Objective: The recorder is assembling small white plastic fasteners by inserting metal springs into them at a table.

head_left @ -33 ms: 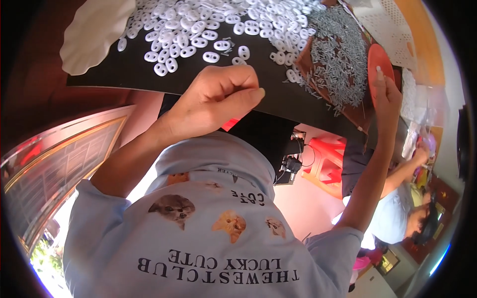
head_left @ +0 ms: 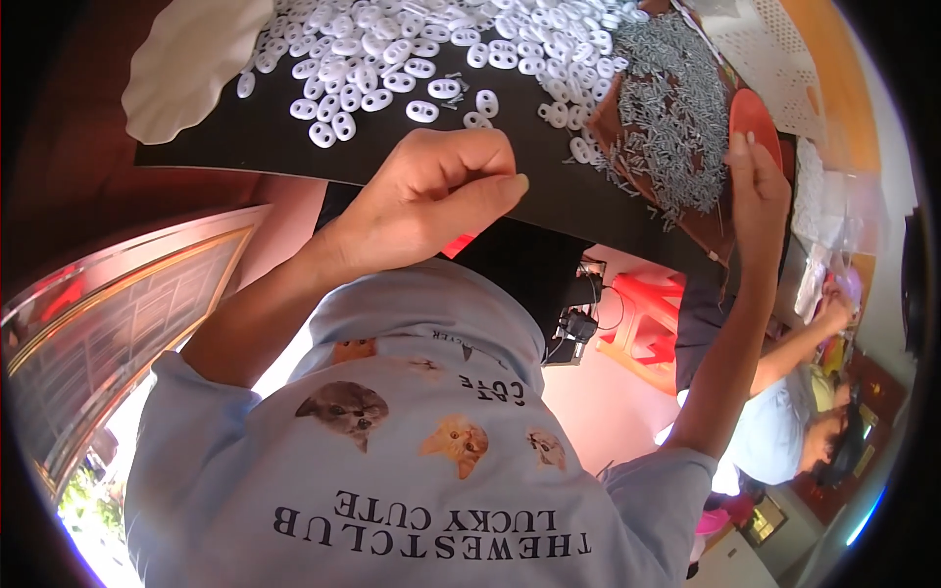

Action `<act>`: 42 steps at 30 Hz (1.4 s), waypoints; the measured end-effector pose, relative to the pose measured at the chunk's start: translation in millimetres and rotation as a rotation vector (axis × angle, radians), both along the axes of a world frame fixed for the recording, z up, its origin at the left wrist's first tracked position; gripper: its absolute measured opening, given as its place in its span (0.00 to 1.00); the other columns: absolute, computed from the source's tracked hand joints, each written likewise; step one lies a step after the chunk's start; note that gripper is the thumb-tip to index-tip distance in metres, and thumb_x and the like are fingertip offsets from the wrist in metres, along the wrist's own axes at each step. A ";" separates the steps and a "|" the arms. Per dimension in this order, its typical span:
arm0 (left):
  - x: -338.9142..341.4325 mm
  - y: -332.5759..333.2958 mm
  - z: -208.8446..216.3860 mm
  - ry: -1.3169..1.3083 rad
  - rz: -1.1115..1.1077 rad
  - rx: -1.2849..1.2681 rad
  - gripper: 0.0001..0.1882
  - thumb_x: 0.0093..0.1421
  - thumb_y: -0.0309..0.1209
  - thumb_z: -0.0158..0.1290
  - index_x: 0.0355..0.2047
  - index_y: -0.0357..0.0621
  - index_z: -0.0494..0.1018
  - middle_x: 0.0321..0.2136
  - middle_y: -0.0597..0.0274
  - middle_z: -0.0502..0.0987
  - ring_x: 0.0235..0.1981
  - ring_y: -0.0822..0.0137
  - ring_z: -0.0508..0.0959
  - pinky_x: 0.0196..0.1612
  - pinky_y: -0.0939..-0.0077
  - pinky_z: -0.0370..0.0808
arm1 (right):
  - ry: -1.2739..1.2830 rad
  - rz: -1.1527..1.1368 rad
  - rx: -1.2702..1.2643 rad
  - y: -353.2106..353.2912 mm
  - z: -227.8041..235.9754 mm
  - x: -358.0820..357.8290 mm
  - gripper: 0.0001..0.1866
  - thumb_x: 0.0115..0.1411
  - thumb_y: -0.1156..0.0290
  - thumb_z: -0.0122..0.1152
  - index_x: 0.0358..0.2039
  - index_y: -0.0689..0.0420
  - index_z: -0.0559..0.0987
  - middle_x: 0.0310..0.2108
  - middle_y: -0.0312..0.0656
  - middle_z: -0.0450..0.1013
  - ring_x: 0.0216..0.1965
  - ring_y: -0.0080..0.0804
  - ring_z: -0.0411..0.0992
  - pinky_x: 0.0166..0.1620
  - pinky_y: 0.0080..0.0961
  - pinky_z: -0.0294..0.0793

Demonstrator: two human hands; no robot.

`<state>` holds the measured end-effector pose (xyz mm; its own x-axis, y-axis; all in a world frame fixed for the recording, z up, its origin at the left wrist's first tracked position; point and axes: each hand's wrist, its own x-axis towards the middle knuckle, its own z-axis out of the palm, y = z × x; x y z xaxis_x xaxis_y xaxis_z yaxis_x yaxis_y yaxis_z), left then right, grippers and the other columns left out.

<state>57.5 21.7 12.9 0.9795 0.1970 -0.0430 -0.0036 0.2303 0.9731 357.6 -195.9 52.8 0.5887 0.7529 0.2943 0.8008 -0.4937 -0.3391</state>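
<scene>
White two-holed ovals (head_left: 422, 112), grey screws (head_left: 671, 127), left grip (head_left: 431, 191) fisted, right grip (head_left: 761, 196) by red dish (head_left: 753, 113), closure unclear

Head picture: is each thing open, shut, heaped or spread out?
Left hand: curled shut; inside hidden.
Right hand: fingers close together; grip unclear.
Red dish: partly hidden by that hand.
White oval pieces: loose, heaped, some scattered.
Grey screws: loose, heaped.
Dark table: partly covered.
</scene>
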 end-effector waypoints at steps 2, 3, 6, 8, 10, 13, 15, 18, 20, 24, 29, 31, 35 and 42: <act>-4.5 -0.9 -3.7 -0.028 0.051 0.043 0.11 0.65 0.25 0.49 0.25 0.40 0.64 0.20 0.73 0.61 0.22 0.81 0.57 0.24 0.83 0.55 | 0.158 0.162 0.021 46.4 9.2 -58.0 0.12 0.65 0.67 0.55 0.31 0.64 0.73 0.22 0.44 0.66 0.23 0.27 0.63 0.32 0.25 0.69; -3.9 0.0 -3.2 -0.088 0.021 0.102 0.12 0.65 0.25 0.49 0.23 0.40 0.63 0.19 0.72 0.60 0.21 0.81 0.57 0.23 0.81 0.55 | 0.236 0.286 0.058 57.5 7.2 -71.5 0.07 0.64 0.70 0.57 0.33 0.61 0.74 0.25 0.46 0.70 0.24 0.34 0.67 0.32 0.26 0.70; -1.5 -3.2 -4.2 -0.179 0.064 0.248 0.17 0.63 0.25 0.51 0.19 0.40 0.60 0.16 0.69 0.59 0.18 0.78 0.57 0.21 0.78 0.53 | 0.078 0.465 -0.062 95.2 4.8 -101.6 0.05 0.60 0.71 0.58 0.35 0.57 0.75 0.31 0.43 0.71 0.29 0.44 0.73 0.32 0.36 0.71; -2.1 -4.4 -3.4 -0.191 0.067 0.269 0.17 0.63 0.24 0.51 0.18 0.40 0.60 0.15 0.68 0.60 0.17 0.76 0.58 0.20 0.77 0.54 | 0.077 0.461 -0.114 108.0 4.3 -107.2 0.05 0.59 0.71 0.59 0.35 0.55 0.75 0.33 0.41 0.70 0.31 0.46 0.73 0.32 0.40 0.71; -2.2 -6.5 -7.3 -0.194 0.099 0.267 0.16 0.62 0.24 0.52 0.18 0.40 0.61 0.14 0.67 0.61 0.16 0.75 0.59 0.20 0.76 0.55 | -0.077 0.504 -0.150 119.9 1.8 -105.9 0.05 0.59 0.72 0.58 0.36 0.54 0.75 0.34 0.40 0.69 0.30 0.46 0.73 0.33 0.40 0.72; -0.7 -5.9 -9.0 -0.254 0.132 0.356 0.15 0.60 0.23 0.53 0.18 0.39 0.61 0.14 0.66 0.61 0.15 0.74 0.60 0.19 0.75 0.55 | -0.161 0.527 -0.253 126.7 -5.1 -99.6 0.06 0.58 0.73 0.57 0.37 0.54 0.75 0.34 0.41 0.69 0.31 0.46 0.73 0.34 0.41 0.73; -0.6 -6.6 -9.0 -0.253 0.158 0.396 0.13 0.56 0.24 0.56 0.19 0.38 0.64 0.14 0.58 0.62 0.13 0.62 0.64 0.18 0.69 0.59 | -0.203 0.530 -0.246 136.7 -7.2 -97.2 0.06 0.58 0.74 0.57 0.37 0.54 0.75 0.34 0.41 0.69 0.32 0.46 0.73 0.34 0.41 0.73; 0.3 -5.6 -13.4 -0.339 0.188 0.433 0.14 0.58 0.22 0.54 0.19 0.39 0.62 0.15 0.64 0.62 0.15 0.69 0.61 0.18 0.74 0.56 | -0.216 0.526 -0.220 143.0 -1.5 -95.4 0.05 0.58 0.75 0.56 0.36 0.55 0.75 0.34 0.41 0.69 0.34 0.46 0.73 0.34 0.41 0.73; 0.4 -4.8 -15.8 -0.349 0.183 0.423 0.14 0.58 0.22 0.54 0.19 0.39 0.62 0.15 0.63 0.62 0.15 0.68 0.61 0.18 0.73 0.56 | -0.118 0.559 -0.232 136.6 8.0 -97.5 0.05 0.58 0.74 0.57 0.35 0.55 0.75 0.35 0.41 0.69 0.34 0.46 0.73 0.34 0.41 0.72; 0.6 -4.0 -18.6 -0.366 0.193 0.435 0.13 0.57 0.21 0.55 0.20 0.39 0.63 0.16 0.63 0.62 0.14 0.66 0.62 0.18 0.72 0.56 | -0.122 0.599 -0.368 121.3 13.8 -112.8 0.06 0.57 0.72 0.60 0.33 0.57 0.73 0.33 0.41 0.69 0.33 0.45 0.73 0.33 0.40 0.72; 1.0 -4.8 -18.9 -0.373 0.192 0.428 0.13 0.57 0.20 0.55 0.20 0.39 0.63 0.16 0.63 0.62 0.15 0.66 0.62 0.18 0.72 0.56 | -0.134 0.566 -0.398 119.4 2.3 -115.7 0.09 0.56 0.75 0.60 0.37 0.58 0.72 0.35 0.42 0.69 0.32 0.47 0.73 0.32 0.39 0.71; 1.3 -4.9 -19.0 -0.379 0.194 0.431 0.13 0.57 0.20 0.54 0.20 0.39 0.63 0.15 0.63 0.62 0.15 0.66 0.62 0.18 0.72 0.56 | -0.121 0.562 -0.384 120.2 1.4 -115.9 0.08 0.56 0.75 0.60 0.36 0.58 0.72 0.35 0.42 0.69 0.32 0.48 0.73 0.32 0.40 0.71; 0.9 -6.9 -19.0 -0.370 0.217 0.451 0.13 0.57 0.20 0.54 0.19 0.39 0.63 0.15 0.63 0.62 0.15 0.66 0.62 0.18 0.72 0.57 | -0.210 0.590 -0.404 122.0 2.1 -117.0 0.09 0.56 0.75 0.60 0.36 0.57 0.71 0.34 0.42 0.69 0.32 0.48 0.72 0.31 0.41 0.71; -0.1 -8.7 -18.6 -0.351 0.222 0.463 0.14 0.57 0.20 0.54 0.19 0.39 0.62 0.15 0.63 0.62 0.15 0.66 0.63 0.18 0.72 0.57 | -0.242 0.616 -0.385 125.7 6.1 -119.7 0.09 0.55 0.75 0.61 0.35 0.58 0.71 0.34 0.42 0.69 0.32 0.47 0.73 0.30 0.40 0.71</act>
<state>57.4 13.0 -5.7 0.8530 0.3188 0.4132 -0.3411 -0.2588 0.9037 237.9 -70.1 58.9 -0.0180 0.9998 0.0117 0.9997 0.0181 -0.0133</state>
